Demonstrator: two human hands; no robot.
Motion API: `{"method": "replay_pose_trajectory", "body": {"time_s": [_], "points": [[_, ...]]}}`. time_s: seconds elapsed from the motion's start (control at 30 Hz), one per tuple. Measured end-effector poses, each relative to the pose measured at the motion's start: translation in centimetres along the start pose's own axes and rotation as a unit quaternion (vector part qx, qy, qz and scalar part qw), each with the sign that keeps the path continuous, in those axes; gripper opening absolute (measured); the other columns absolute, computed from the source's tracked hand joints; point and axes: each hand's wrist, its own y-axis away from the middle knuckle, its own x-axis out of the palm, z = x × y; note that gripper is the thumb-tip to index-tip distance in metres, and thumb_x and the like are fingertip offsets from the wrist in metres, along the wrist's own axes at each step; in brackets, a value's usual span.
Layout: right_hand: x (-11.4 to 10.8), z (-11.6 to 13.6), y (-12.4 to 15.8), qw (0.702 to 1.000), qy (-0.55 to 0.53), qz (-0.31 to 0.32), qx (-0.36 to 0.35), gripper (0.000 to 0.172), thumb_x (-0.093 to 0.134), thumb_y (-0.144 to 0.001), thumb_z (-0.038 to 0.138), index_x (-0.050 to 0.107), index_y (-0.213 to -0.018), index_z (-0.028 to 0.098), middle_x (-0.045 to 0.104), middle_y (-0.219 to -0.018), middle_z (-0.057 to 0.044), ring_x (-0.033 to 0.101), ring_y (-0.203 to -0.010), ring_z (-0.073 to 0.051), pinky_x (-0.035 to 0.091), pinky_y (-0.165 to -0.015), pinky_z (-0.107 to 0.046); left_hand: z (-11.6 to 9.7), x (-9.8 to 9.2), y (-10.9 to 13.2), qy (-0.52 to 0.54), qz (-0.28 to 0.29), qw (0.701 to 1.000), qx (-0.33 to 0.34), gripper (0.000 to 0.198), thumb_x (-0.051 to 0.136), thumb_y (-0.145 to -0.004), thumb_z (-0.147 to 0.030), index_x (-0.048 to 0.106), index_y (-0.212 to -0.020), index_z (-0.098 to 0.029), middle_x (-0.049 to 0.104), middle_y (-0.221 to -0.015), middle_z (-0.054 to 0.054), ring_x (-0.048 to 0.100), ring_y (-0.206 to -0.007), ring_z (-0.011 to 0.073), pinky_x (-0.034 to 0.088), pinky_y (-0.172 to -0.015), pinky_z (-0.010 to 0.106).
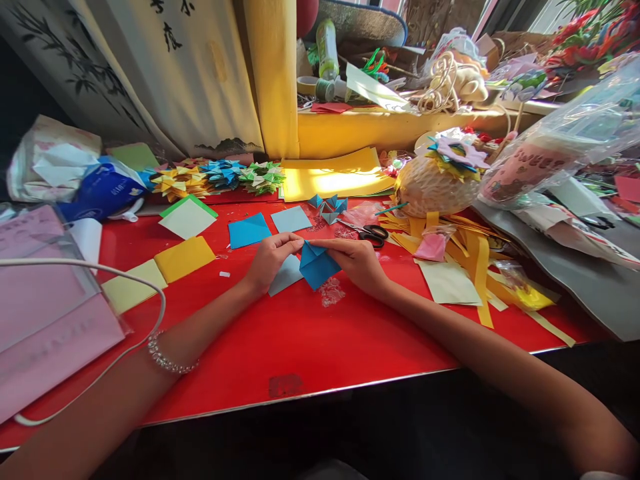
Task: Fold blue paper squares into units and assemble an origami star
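Left grip: the left hand (270, 261) has thumb and fingertips pinched at the top corner of the blue paper (319, 268), mid-frame. Right grip: the right hand (361, 265) is closed on the same sheet's upper right edge, fingers pointing left; thumb placement can't be made out. Paper sits between the hands, tilted, lower corner toward the viewer, with fold lines near its top.

Step looks like creasing. To do it well: left pinch fixes the corner, right finger lines up the edges before pressing, then runs outward from the pinch. Light touch first, firm second; thin paper probably shows every stray crease. A crooked corner would likely throw off later folds. Pressing flat on the counter (225, 377) should give a sharper line than pressing in the air.

Just beside, lower left of the paper: a pale blue sheet (287, 276), partly behind the left hand; best not to catch it in the fold. Above the hands: a bright blue square (249, 231), another pale square (291, 219), a folded blue piece (330, 209). Black-handled scissors (374, 235) near the right hand; keep knuckles off them. Right of frame: orange strips (481, 277), well clear.
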Motion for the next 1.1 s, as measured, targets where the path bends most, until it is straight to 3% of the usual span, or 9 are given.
{"method": "replay_pose_trajectory", "body": {"time_s": [0.3, 0.4, 0.5, 0.6, 0.67, 0.77, 1.1], "points": [[0.0, -0.1, 0.2, 0.999, -0.032, 0.021, 0.015, 0.029, 0.044, -0.081, 0.017, 0.068, -0.098, 0.019, 0.070, -0.089, -0.002, 0.062, -0.072, -0.013, 0.046, -0.062, -0.023, 0.3, 0.1, 0.0, -0.030, -0.005, 1.000, 0.000, 0.021, 0.058, -0.075, -0.036, 0.060, -0.070, -0.016, 0.056, -0.068, -0.001, 0.048, -0.068, 0.0122, 0.038, -0.065, 0.023], [-0.4, 0.3, -0.1, 0.991, -0.123, 0.046, 0.023, 0.025, 0.046, -0.080, 0.017, 0.070, -0.086, 0.019, 0.067, -0.097, -0.003, 0.060, -0.088, -0.016, 0.046, -0.074, -0.026, 0.3, 0.1, 0.1, -0.063, -0.004, 0.998, 0.011, 0.023, 0.055, -0.076, -0.037, 0.060, -0.071, -0.015, 0.057, -0.070, 0.000, 0.049, -0.068, 0.0127, 0.038, -0.064, 0.024], [-0.5, 0.6, -0.4, 0.962, -0.253, 0.033, 0.100, 0.022, 0.048, -0.081, 0.025, 0.068, -0.090, 0.020, 0.064, -0.106, -0.004, 0.057, -0.099, -0.017, 0.044, -0.080, -0.028, 0.1, 0.1, 0.3, -0.102, 0.005, 0.994, 0.027, 0.023, 0.055, -0.076, -0.038, 0.060, -0.073, -0.015, 0.058, -0.072, 0.001, 0.050, -0.069, 0.0139, 0.039, -0.065, 0.025], [-0.3, 0.5, -0.5, 0.929, -0.306, 0.047, 0.200, 0.032, 0.054, -0.079, 0.037, 0.064, -0.102, 0.018, 0.066, -0.093, -0.004, 0.059, -0.079, -0.014, 0.044, -0.066, -0.024, 0.0, 0.1, 0.4, -0.119, 0.017, 0.992, 0.045, 0.024, 0.055, -0.077, -0.039, 0.060, -0.074, -0.016, 0.058, -0.073, 0.002, 0.051, -0.070, 0.0143, 0.039, -0.065, 0.026], [-0.2, 0.5, -0.4, 0.922, -0.299, 0.092, 0.231, 0.036, 0.057, -0.076, 0.043, 0.067, -0.094, 0.014, 0.064, -0.077, -0.003, 0.053, -0.063, -0.010, 0.038, -0.055, -0.022, 0.0, 0.1, 0.4, -0.134, 0.018, 0.989, 0.060, 0.024, 0.054, -0.078, -0.038, 0.059, -0.074, -0.016, 0.057, -0.072, 0.002, 0.050, -0.069, 0.0141, 0.039, -0.065, 0.026], [-0.1, 0.5, -0.3, 0.919, -0.286, 0.135, 0.237, 0.040, 0.056, -0.074, 0.048, 0.067, -0.083, 0.010, 0.056, -0.063, -0.001, 0.042, -0.053, -0.007, 0.029, -0.048, -0.021, 0.0, 0.2, 0.5, -0.163, 0.015, 0.983, 0.087, 0.023, 0.052, -0.079, -0.038, 0.058, -0.073, -0.017, 0.056, -0.071, 0.001, 0.048, -0.068, 0.0136, 0.038, -0.063, 0.025], [-0.2, 0.8, -0.3, 0.930, -0.254, 0.127, 0.234, 0.040, 0.057, -0.072, 0.049, 0.062, -0.068, 0.010, 0.037, -0.052, 0.005, 0.025, -0.048, -0.005, 0.016, -0.045, -0.022, -0.4, 0.3, 0.8, -0.173, 0.000, 0.980, 0.100, 0.022, 0.051, -0.079, -0.037, 0.060, -0.072, -0.018, 0.056, -0.070, 0.001, 0.047, -0.069, 0.0143, 0.035, -0.063, 0.026]]}}
